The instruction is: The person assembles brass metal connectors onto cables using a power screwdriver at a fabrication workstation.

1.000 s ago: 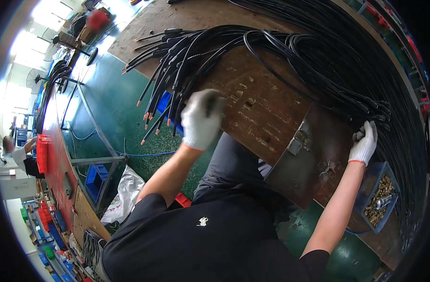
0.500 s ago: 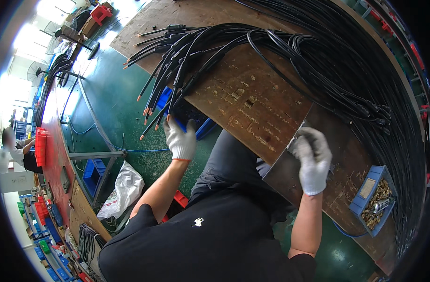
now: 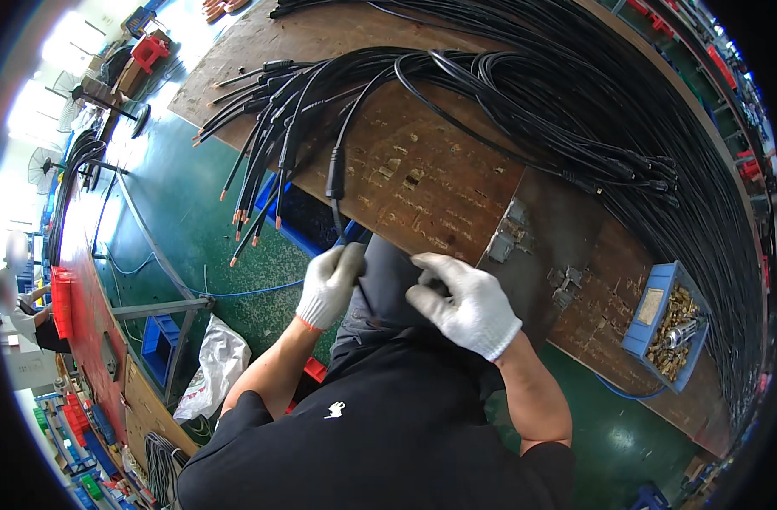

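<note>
My left hand (image 3: 330, 280), in a white knit glove with greyed fingertips, is closed round a black cable (image 3: 341, 223) just off the table's near edge. A thicker black sleeve (image 3: 336, 174) sits on that cable above the hand; its end below the grip is hard to make out against my dark trousers. My right hand (image 3: 469, 308), gloved alike, hovers over my lap to the right of it, fingers apart and pointing left, with nothing visible between them. Other black cables (image 3: 274, 127) with bare copper ends hang over the table's left edge.
Metal fixtures (image 3: 509, 231) are fixed on the brown worktable (image 3: 443, 195). A blue bin (image 3: 660, 289) of brass-coloured parts stands on its right. Long black cables (image 3: 652, 110) run along the far side. Below the left edge is a blue crate (image 3: 307, 223); a white sack (image 3: 223, 357) lies left.
My left hand has taken hold of one cable and drawn its end toward me. My right hand has left the metal fixture and come left over my lap. The view has shifted slightly.
</note>
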`<state>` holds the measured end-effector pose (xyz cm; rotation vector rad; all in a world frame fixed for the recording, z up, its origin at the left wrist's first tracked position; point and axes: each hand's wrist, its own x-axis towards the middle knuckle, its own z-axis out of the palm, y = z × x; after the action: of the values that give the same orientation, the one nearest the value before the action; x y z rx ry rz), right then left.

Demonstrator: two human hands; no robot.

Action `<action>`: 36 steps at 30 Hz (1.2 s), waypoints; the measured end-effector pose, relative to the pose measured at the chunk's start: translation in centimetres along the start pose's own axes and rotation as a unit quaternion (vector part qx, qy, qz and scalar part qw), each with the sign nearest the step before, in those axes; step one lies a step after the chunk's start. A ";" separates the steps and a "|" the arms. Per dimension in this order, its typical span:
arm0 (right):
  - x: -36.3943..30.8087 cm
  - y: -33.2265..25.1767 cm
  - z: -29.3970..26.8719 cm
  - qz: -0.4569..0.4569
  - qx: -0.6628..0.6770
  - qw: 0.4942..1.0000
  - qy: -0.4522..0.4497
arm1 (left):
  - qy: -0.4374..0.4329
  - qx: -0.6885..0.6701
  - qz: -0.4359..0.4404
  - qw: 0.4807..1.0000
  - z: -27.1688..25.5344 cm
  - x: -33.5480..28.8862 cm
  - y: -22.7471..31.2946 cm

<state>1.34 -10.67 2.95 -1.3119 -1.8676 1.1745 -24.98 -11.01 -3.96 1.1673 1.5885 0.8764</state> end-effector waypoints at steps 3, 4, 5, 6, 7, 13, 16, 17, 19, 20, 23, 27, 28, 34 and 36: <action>-0.5 -0.5 1.3 -0.040 -0.136 0.990 -0.028 | -0.132 -0.086 -0.053 0.986 3.2 -0.9 3.8; -0.7 -0.5 1.5 0.006 -0.161 0.986 -0.046 | -0.123 -0.038 -0.005 0.992 4.3 -0.5 3.9; -0.9 -0.6 1.4 0.055 -0.187 0.979 -0.062 | -0.118 0.010 0.044 0.992 5.0 0.0 4.6; -1.1 -0.4 0.9 0.044 -0.151 0.987 -0.040 | -0.126 0.124 0.043 0.983 4.9 0.1 5.8; -1.5 0.1 0.1 0.032 -0.115 0.993 -0.019 | -0.087 0.223 0.117 0.964 5.2 -0.4 6.9; -1.5 1.3 -3.3 0.000 -0.044 0.997 0.056 | -0.078 0.255 0.633 0.727 6.0 3.0 12.6; -0.6 2.9 -4.3 -0.037 -0.158 0.987 0.021 | -0.240 0.368 0.519 0.733 6.1 5.4 11.4; -0.7 3.5 -4.2 -0.057 -0.201 0.977 0.050 | -0.257 0.389 0.516 0.719 6.0 6.3 11.4; -1.9 3.9 -4.5 -0.053 -0.263 0.958 0.099 | -0.265 0.367 0.538 0.711 6.2 7.6 11.1; -2.4 4.1 -4.7 -0.038 -0.265 0.957 0.111 | -0.264 0.361 0.534 0.718 6.2 8.0 11.2; -3.8 4.8 -5.9 -0.049 -0.349 0.926 0.137 | -0.268 0.373 0.488 0.742 6.2 8.1 11.9; -3.5 6.0 -5.8 -0.084 -0.435 0.888 0.122 | -0.297 0.374 0.472 0.741 6.5 8.1 12.2; -3.4 5.9 -5.9 -0.097 -0.436 0.885 0.133 | -0.333 0.383 0.444 0.738 6.9 7.8 13.2; -4.3 6.1 -7.0 -0.108 -0.443 0.879 0.137 | -0.394 0.365 0.425 0.729 10.3 7.3 13.9; -5.9 5.3 -9.3 -0.084 -0.484 0.863 0.118 | -0.397 0.361 0.422 0.730 10.4 7.6 14.2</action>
<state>13.45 -12.31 2.67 -1.6103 -2.3935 -0.1192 -11.82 0.53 3.93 2.5077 0.5750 0.0994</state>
